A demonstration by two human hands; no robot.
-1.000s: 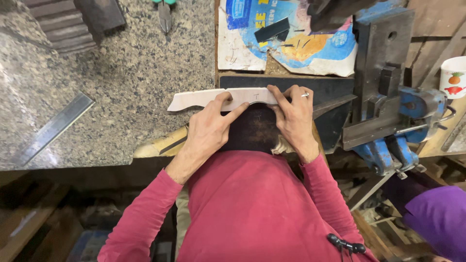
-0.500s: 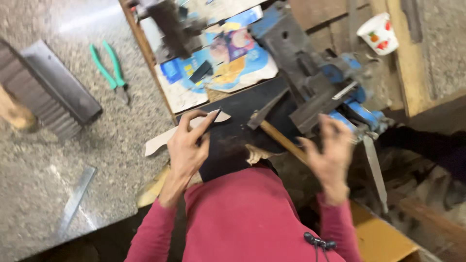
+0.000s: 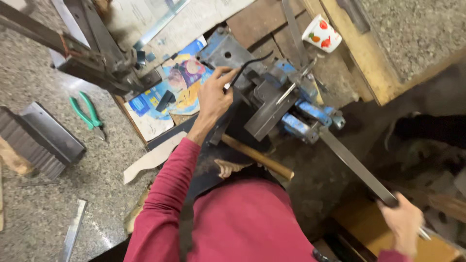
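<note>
Your sleeve (image 3: 167, 194) was a deep pinkish red. The pliers (image 3: 87, 115) had green handles, and the vise (image 3: 296, 104) was blue with dark grey steel. The cup (image 3: 321, 33) was white with red and green fruit. The counter (image 3: 43, 194) was speckled grey stone, the hammer handle (image 3: 257, 156) pale brown wood.

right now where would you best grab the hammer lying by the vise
Take the hammer by the free end of its wooden handle, coming from above on the lower right. The handle lies flat and slants down-right, bare at that end; its head end is tucked under the dark vise near the left hand.
</note>
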